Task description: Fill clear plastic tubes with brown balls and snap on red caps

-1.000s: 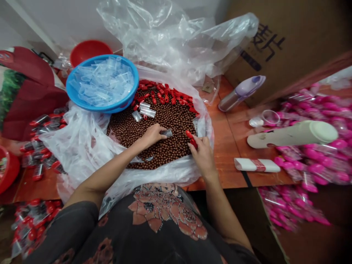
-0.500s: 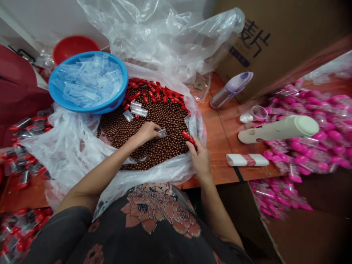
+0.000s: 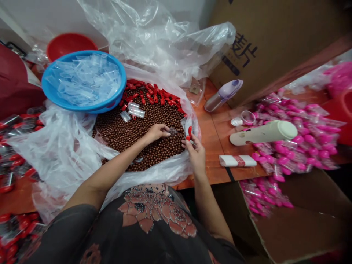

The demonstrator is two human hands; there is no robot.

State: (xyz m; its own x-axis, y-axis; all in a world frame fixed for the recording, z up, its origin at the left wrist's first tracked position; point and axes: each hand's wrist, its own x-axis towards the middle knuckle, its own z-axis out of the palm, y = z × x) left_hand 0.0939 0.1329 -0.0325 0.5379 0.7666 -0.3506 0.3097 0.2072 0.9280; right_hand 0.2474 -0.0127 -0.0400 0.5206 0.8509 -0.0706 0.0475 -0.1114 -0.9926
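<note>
Brown chocolate balls (image 3: 132, 141) fill a spread in a white plastic bag (image 3: 64, 137). Over them my left hand (image 3: 157, 132) pinches a small clear plastic tube (image 3: 172, 131), which looks dark inside. At the right rim of the bag, my right hand (image 3: 195, 148) holds a red plastic cap piece (image 3: 189, 133) between thumb and fingers, pointing upward. A few clear tubes (image 3: 136, 110) lie on the balls, and many red cap pieces (image 3: 155, 96) are strewn along the far side.
A blue basin (image 3: 121, 88) heaped with clear tubes stands at the left, before a red bowl (image 3: 70, 46). To the right are a purple-lidded flask (image 3: 224, 95), a pale green bottle (image 3: 261, 132), pink-capped tubes (image 3: 305, 146) and a cardboard box (image 3: 275, 47). Red-capped tubes (image 3: 16, 161) lie at left.
My left hand has moved rightward over the balls with the tube, nearer to my right hand. The red cap piece has turned more upright in my right fingers. The view has shifted right.
</note>
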